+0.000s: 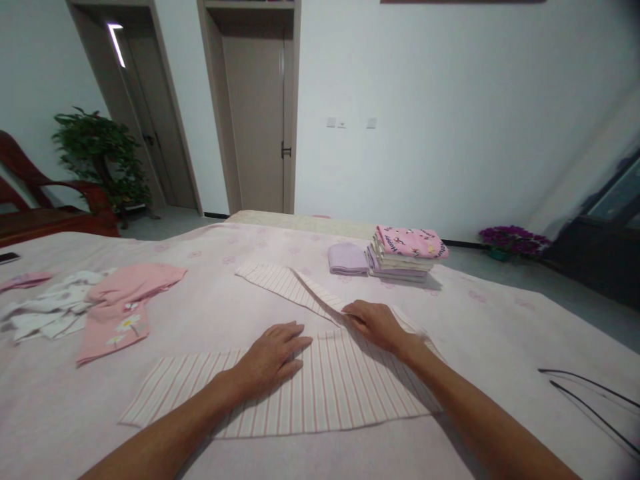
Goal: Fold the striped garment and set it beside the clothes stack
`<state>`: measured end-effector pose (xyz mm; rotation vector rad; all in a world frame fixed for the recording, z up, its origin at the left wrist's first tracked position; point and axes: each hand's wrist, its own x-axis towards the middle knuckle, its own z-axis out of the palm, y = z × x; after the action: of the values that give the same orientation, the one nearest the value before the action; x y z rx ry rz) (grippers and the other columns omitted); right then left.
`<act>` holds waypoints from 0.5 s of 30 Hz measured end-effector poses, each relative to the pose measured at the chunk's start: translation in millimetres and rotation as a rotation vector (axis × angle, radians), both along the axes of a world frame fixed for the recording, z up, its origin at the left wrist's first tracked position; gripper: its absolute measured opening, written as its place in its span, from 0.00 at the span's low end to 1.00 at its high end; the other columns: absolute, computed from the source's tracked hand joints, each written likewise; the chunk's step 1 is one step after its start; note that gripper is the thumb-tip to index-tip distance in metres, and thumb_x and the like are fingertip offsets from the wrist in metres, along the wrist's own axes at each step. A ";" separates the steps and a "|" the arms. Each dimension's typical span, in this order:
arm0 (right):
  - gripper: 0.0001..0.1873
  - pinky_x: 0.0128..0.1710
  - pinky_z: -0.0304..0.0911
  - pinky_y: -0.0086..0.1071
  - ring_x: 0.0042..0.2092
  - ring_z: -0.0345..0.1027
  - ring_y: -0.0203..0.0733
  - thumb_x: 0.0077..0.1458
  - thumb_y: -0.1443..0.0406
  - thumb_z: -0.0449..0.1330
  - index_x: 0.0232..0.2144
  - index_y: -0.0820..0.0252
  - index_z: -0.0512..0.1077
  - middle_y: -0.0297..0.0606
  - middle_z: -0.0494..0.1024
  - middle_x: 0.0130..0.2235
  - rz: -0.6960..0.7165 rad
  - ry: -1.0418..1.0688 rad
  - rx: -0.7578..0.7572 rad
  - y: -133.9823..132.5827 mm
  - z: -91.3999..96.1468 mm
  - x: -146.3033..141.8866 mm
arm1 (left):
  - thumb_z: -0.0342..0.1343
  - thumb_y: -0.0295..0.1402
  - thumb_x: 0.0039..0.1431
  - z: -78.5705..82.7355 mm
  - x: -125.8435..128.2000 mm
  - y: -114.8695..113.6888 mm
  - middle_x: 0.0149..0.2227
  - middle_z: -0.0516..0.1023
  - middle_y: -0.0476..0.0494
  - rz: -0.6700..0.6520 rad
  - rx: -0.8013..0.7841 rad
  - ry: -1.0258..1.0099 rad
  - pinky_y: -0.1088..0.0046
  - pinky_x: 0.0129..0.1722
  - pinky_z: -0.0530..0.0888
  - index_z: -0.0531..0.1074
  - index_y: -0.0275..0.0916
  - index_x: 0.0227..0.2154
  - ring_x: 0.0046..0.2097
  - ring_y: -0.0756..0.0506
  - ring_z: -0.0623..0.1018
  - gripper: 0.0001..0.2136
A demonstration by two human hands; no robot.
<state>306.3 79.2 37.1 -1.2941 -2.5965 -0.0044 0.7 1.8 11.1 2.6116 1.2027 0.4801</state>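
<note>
A white garment with thin pink stripes is spread on the bed-like covered surface in front of me. I cannot tell whether it is a top or trousers. Spread over its middle, my left hand lies flat with the fingers apart. My right hand is closed on a raised edge of the striped cloth, thumb and fingers pinching it. From that pinch a narrower striped part runs up and to the left, with a fold standing along it. Part of the cloth is hidden under my right hand and forearm.
Behind the garment stand a folded lilac cloth and a stack of folded clothes. Pink trousers with daisies and a rumpled white garment lie left. Dark thin glasses-like arms reach in at right; a phone lies far left.
</note>
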 end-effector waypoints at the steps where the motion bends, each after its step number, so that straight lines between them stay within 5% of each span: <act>1: 0.14 0.38 0.57 0.29 0.40 0.72 0.39 0.66 0.62 0.51 0.46 0.54 0.75 0.37 0.80 0.40 0.056 0.011 0.038 -10.7 1.1 -0.3 | 0.50 0.38 0.67 -1.8 -0.7 1.1 0.66 0.65 0.39 0.002 -0.003 -0.012 0.53 0.65 0.62 0.68 0.45 0.61 0.66 0.39 0.64 0.21; 6: 0.12 0.31 0.49 0.32 0.31 0.65 0.38 0.64 0.67 0.51 0.44 0.58 0.73 0.36 0.75 0.31 0.335 0.001 0.241 -58.0 3.2 11.1 | 0.51 0.35 0.63 -9.8 -3.8 10.2 0.60 0.72 0.38 0.150 -0.098 -0.292 0.52 0.62 0.65 0.69 0.42 0.58 0.61 0.38 0.70 0.20; 11: 0.09 0.30 0.46 0.34 0.28 0.61 0.37 0.63 0.68 0.51 0.40 0.58 0.72 0.35 0.72 0.27 0.406 0.026 0.261 -85.3 -5.5 30.9 | 0.54 0.39 0.61 -5.7 -7.9 18.5 0.53 0.77 0.35 0.507 -0.392 -1.056 0.58 0.53 0.72 0.71 0.40 0.51 0.54 0.39 0.76 0.17; 15: 0.08 0.30 0.46 0.35 0.29 0.61 0.38 0.61 0.69 0.52 0.40 0.58 0.71 0.35 0.71 0.27 0.391 0.079 0.261 -96.6 -10.8 38.9 | 0.57 0.41 0.60 -2.5 -16.7 26.0 0.45 0.80 0.41 0.573 -0.537 -1.563 0.63 0.47 0.76 0.71 0.40 0.44 0.43 0.44 0.80 0.13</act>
<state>345.2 -17.3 26.3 -0.6750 -2.6273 -0.2110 -16.0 27.7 8.6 0.7883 1.0728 1.5500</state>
